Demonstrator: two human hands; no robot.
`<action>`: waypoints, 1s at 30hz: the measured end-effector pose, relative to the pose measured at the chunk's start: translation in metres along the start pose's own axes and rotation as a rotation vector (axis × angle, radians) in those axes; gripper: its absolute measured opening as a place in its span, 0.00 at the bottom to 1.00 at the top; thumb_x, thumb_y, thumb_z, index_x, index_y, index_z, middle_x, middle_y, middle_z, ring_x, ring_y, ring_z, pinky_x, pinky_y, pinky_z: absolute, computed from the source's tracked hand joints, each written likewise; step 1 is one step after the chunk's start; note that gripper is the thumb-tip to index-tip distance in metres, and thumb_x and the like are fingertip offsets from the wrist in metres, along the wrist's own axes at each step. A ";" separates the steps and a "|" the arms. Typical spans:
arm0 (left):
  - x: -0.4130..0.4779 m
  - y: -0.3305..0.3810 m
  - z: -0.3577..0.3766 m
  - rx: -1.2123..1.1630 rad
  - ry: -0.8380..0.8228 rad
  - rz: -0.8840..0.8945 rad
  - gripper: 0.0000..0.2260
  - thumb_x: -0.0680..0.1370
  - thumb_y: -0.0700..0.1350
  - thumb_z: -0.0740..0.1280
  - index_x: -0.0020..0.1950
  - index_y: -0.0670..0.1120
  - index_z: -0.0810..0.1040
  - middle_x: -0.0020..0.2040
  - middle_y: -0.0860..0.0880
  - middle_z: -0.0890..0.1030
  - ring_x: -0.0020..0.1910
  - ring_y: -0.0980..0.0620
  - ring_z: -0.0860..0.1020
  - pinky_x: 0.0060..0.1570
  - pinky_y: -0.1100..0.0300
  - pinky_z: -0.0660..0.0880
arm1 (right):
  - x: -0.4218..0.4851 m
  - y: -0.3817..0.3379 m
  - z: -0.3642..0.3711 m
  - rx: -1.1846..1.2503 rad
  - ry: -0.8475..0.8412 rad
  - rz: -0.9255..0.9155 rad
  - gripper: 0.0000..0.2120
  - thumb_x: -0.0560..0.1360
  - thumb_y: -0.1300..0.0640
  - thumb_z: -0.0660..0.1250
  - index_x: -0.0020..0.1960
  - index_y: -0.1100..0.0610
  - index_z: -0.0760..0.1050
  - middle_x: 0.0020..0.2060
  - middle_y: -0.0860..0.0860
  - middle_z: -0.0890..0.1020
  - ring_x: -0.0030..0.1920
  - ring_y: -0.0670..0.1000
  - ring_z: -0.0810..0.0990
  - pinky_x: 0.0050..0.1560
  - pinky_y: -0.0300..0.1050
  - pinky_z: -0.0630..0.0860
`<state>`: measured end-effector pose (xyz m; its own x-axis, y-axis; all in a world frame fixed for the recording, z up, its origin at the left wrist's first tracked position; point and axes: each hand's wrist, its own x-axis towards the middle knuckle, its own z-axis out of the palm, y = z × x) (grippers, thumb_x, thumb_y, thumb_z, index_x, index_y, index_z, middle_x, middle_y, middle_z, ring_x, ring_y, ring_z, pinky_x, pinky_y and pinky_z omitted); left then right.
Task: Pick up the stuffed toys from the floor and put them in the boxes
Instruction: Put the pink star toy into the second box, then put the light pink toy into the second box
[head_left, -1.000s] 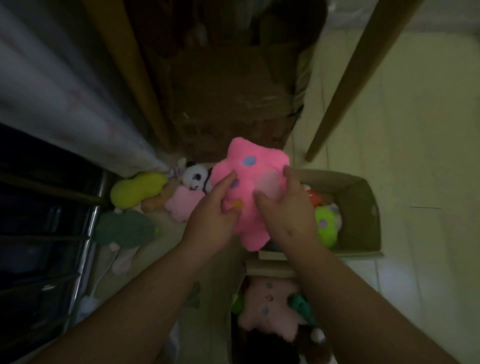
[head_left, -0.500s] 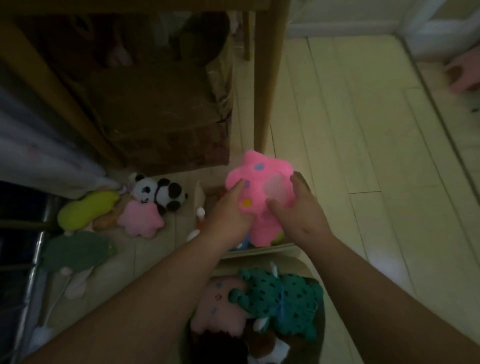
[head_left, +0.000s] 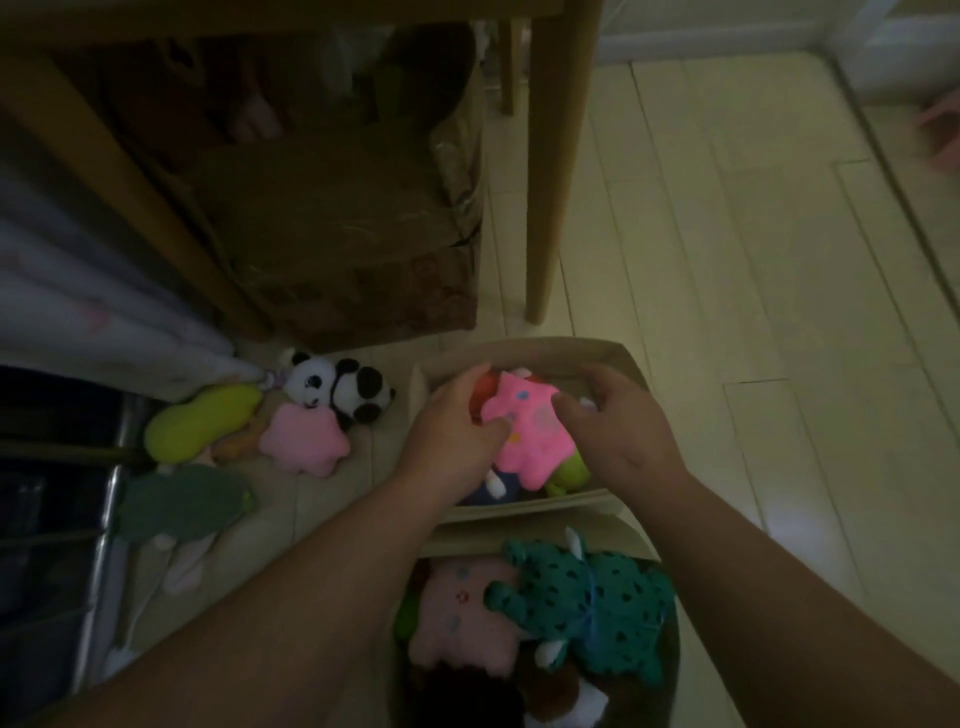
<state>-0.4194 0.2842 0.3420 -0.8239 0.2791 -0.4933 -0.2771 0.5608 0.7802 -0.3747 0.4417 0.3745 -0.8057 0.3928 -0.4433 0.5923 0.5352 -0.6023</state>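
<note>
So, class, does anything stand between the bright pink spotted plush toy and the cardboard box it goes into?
Nothing visible does. The bright pink spotted plush toy, gripped by the left hand and right hand, sits inside the opening of the cardboard box, lying over a green plush toy there.

The bright pink plush toy (head_left: 530, 441) carries scattered dots in blue, orange and pale pink. Its beige cardboard box (head_left: 545, 345) also shows a red-orange plush piece (head_left: 485, 387), a lime-green plush toy (head_left: 569, 475) and a dark blue plush toy (head_left: 491, 491). In the nearer beige box (head_left: 519, 543), a teal plush toy (head_left: 587, 603) is covered in dark spots, and a pale pink plush toy (head_left: 462, 618) has small red and blue stitched marks. On the cream plank floor (head_left: 727, 312) are a black-and-white plush panda (head_left: 337, 389), a soft pink star-shaped plush (head_left: 304, 441), a yellow-green peanut-shaped plush (head_left: 200, 423) and a dull green flat plush (head_left: 182, 501). The wooden table leg (head_left: 550, 182) is tan.
</note>
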 end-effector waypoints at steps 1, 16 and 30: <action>-0.001 -0.002 -0.005 -0.009 0.001 0.006 0.23 0.74 0.47 0.67 0.67 0.61 0.69 0.64 0.55 0.74 0.59 0.55 0.75 0.53 0.59 0.75 | 0.000 -0.005 0.005 0.010 -0.001 -0.006 0.23 0.76 0.50 0.65 0.70 0.53 0.70 0.63 0.53 0.78 0.62 0.53 0.76 0.55 0.41 0.67; -0.008 -0.148 -0.120 0.044 0.191 -0.118 0.24 0.76 0.45 0.67 0.71 0.52 0.68 0.67 0.49 0.73 0.63 0.53 0.71 0.57 0.62 0.68 | 0.006 -0.078 0.169 -0.056 -0.238 -0.092 0.18 0.77 0.49 0.64 0.66 0.50 0.73 0.52 0.46 0.78 0.43 0.44 0.76 0.40 0.33 0.68; 0.089 -0.363 -0.178 0.057 0.259 -0.194 0.25 0.75 0.47 0.69 0.70 0.52 0.68 0.69 0.44 0.70 0.66 0.47 0.70 0.58 0.59 0.69 | 0.087 -0.074 0.402 -0.051 -0.331 -0.118 0.26 0.78 0.48 0.64 0.74 0.51 0.64 0.70 0.49 0.71 0.67 0.51 0.71 0.62 0.45 0.69</action>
<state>-0.4803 -0.0332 0.0828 -0.8587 -0.0412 -0.5108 -0.4195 0.6289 0.6546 -0.4880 0.1359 0.1139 -0.8197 0.0667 -0.5688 0.4874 0.6027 -0.6318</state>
